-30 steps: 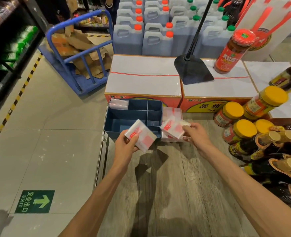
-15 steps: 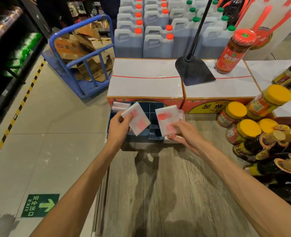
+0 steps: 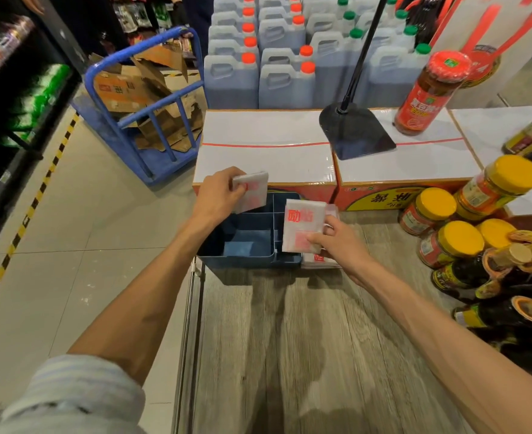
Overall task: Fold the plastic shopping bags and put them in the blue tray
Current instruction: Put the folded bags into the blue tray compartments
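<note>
Wood-grain counter fills the lower middle of the frame, with pale shop floor to its left and yellow-lidded jars (image 3: 460, 242) crowding the right edge. At the counter's far end, just above centre, sits the blue tray (image 3: 242, 261), pushed against white-topped cartons (image 3: 264, 145) so it has a backstop.

From my head view, my left hand (image 3: 216, 198) is over the tray's far left corner, fingers and thumb pinching a folded bag (image 3: 252, 191) by its edge, tilted so it can likely drop into a back compartment. My right hand (image 3: 336, 238) grips a second folded bag (image 3: 304, 227) near its lower corner, holding it upright over the tray's right side, red print facing me. Beneath that hand, just right of the tray, more folded bags (image 3: 319, 261) lie in a stack on the counter, close by for quick picking.

I judge both bags are folded and about to be slotted in; neither rests in the tray yet.
</note>
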